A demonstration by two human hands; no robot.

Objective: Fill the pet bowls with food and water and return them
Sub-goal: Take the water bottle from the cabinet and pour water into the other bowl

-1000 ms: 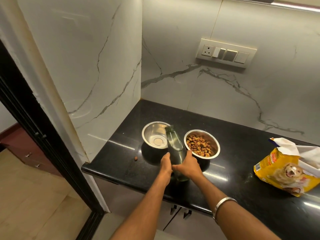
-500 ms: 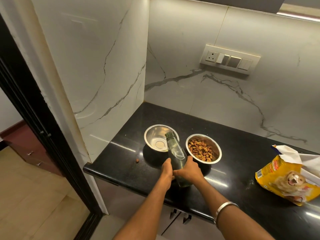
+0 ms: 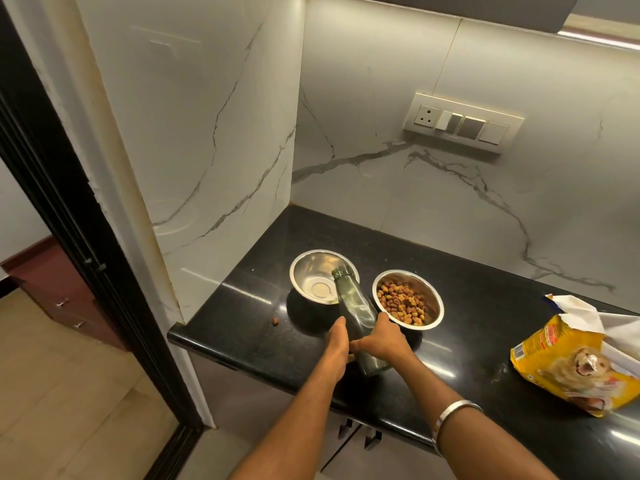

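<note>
Two steel bowls stand side by side on the black counter (image 3: 467,306). The left bowl (image 3: 308,271) shows only its shiny bottom. The right bowl (image 3: 434,308) holds brown kibble. A clear glass bottle (image 3: 353,299) is tilted forward, its open mouth over the near rim of the left bowl. My left hand (image 3: 336,341) grips the bottle's left side near its base. From the right, my right hand (image 3: 381,341) wraps round the same lower part. Whether water runs from the bottle I cannot tell.
A torn yellow pet food bag (image 3: 575,362) lies on the counter at the right. One stray kibble (image 3: 276,321) sits left of the bowls. Marble walls close the counter at the left and back, with a switch plate (image 3: 462,123). A dark door frame (image 3: 69,220) stands left.
The bottle stays tilted over the left bowl with both hands on it. The view has shifted so the counter sits a little lower in the picture.
</note>
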